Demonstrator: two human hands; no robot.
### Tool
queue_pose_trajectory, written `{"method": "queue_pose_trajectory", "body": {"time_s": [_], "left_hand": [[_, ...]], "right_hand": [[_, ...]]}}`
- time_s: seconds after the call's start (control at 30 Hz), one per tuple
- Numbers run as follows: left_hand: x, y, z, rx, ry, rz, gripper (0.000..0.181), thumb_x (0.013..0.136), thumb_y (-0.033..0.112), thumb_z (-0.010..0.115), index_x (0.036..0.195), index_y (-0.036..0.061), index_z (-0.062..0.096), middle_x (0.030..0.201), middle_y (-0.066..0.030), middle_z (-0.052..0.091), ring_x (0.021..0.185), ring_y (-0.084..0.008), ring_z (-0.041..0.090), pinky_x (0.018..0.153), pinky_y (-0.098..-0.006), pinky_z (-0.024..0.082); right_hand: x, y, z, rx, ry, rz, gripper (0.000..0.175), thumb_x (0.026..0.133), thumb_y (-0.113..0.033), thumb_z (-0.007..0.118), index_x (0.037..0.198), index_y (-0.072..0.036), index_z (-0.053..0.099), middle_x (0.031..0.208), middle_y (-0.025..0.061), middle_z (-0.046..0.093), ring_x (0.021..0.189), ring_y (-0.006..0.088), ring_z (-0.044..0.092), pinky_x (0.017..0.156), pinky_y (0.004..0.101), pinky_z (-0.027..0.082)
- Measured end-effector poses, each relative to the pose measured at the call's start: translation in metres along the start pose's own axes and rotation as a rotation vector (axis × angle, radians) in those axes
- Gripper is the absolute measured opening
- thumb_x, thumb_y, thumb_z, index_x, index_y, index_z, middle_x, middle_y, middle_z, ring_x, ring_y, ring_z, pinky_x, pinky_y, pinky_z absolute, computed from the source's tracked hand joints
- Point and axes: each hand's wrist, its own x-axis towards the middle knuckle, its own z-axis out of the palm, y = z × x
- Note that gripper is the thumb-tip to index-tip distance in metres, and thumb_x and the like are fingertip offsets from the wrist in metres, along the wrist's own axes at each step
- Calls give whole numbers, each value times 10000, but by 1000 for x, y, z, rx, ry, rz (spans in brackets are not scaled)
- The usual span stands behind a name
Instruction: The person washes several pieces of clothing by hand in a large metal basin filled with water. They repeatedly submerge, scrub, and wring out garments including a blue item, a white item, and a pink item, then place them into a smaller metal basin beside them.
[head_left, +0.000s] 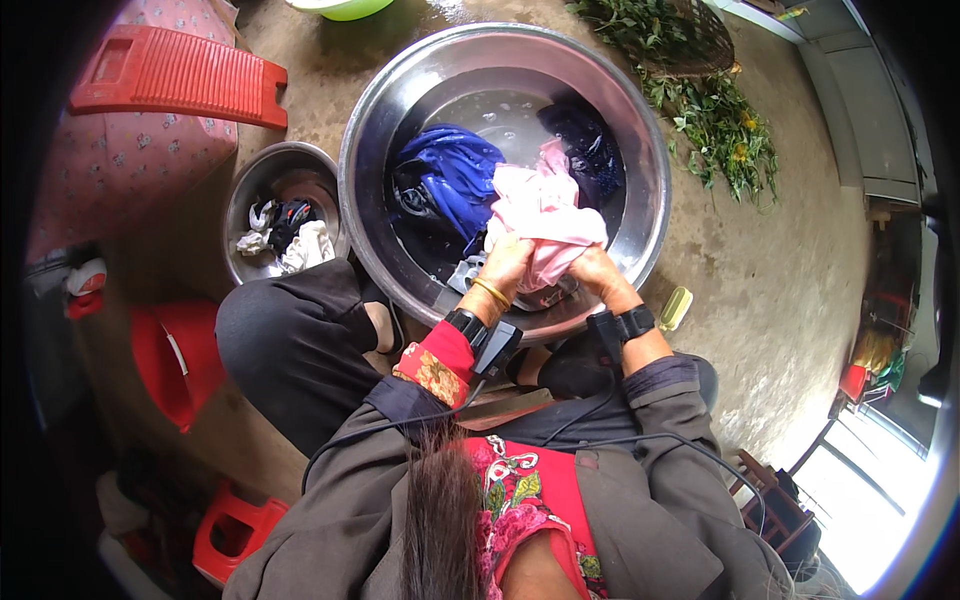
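Note:
A wet pink cloth (544, 206) is bunched between my two hands over a large metal basin (356, 142) of water. My left hand (508, 264) grips its near left side, and my right hand (596, 271) holds the near right side. Left of the pink cloth lies a soaked blue garment (450, 169), partly under water. Dark navy fabric (581, 150) sits in the water at the far right of the basin. A grey patterned cloth (466, 274) shows near my left hand, mostly hidden.
On the left, a smaller metal basin (238, 196) holds white and dark cloths. A red plastic washboard (199, 75) rests on a pink patterned cover (150, 161). Leafy plants (724, 124) lie on the floor beside a woven basket (701, 37). A yellow-green brush or soap dish (676, 308) lies right of the basin.

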Motion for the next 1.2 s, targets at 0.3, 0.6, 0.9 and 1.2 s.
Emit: {"method": "queue_pose_trajectory", "body": {"time_s": [0.3, 0.6, 0.9, 1.2], "left_hand": [[-12, 31, 48, 287, 83, 133, 303, 975, 67, 563, 1255, 1, 656, 1105, -56, 713, 1014, -134, 639, 888, -294, 527], [-25, 53, 66, 871, -69, 250, 338, 949, 118, 610, 1270, 23, 657, 1098, -175, 729, 1045, -250, 693, 941, -351, 516], [11, -1, -9, 300, 268, 171, 425, 972, 212, 603, 1336, -4, 568, 1308, -114, 631, 1185, -218, 606, 1017, -351, 465], [9, -15, -24, -269, 29, -140, 505, 1036, 310, 515, 1437, 5, 487, 1393, -96, 595, 1254, -226, 585, 1097, -391, 444]], "right_hand": [[17, 0, 3, 881, 210, 37, 324, 1003, -272, 610, 1192, -10, 629, 1079, 100, 699, 954, 228, 702, 817, 370, 597], [25, 24, 5, 912, -261, -73, 473, 942, -212, 693, 1344, -17, 541, 1221, 105, 648, 1036, 217, 650, 865, 363, 572], [32, 35, 18, 244, -42, 218, 496, 914, -159, 731, 1363, -38, 560, 1335, 91, 612, 1154, 195, 593, 961, 334, 516], [29, 54, 18, 83, -141, 137, 608, 869, -325, 754, 1383, -55, 572, 1373, 104, 592, 1238, 215, 553, 1010, 349, 472]]}}
